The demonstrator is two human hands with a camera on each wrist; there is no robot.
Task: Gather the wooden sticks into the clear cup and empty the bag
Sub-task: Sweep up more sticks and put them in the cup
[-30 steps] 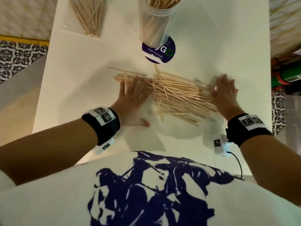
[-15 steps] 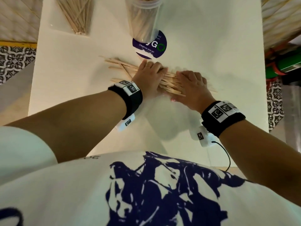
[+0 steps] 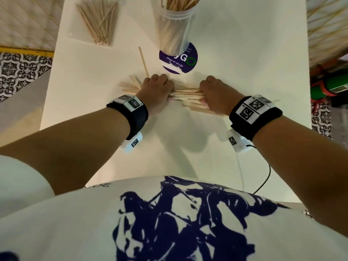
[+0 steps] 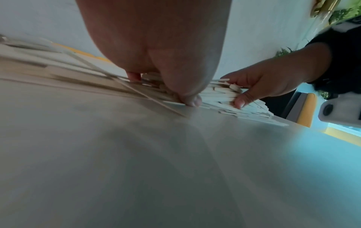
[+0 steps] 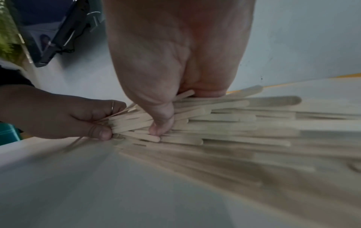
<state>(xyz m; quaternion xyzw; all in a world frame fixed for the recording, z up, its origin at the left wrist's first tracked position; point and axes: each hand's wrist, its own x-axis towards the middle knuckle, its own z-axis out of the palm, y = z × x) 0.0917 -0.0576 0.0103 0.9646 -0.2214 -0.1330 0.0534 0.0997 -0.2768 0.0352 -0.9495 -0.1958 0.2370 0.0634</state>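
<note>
A bundle of flat wooden sticks lies on the white table, and both hands grip it. My left hand curls round its left part, with stick ends fanning out past the wrist. My right hand curls round the right part. The left wrist view shows my left hand with its thumb under the sticks. In the right wrist view my right hand pinches the sticks between thumb and fingers. The clear cup, holding many sticks, stands behind the hands. The clear bag with several sticks lies far left.
One loose stick lies alone, pointing away from the left hand toward the bag. A round purple sticker is on the table under the cup's near side. The table's left edge is close to the bag. A green object sits off the table at right.
A second ago both hands lay flat, sweeping scattered sticks inward. They met over the pile, and now they curl round it as one bundle, a little further apart.
</note>
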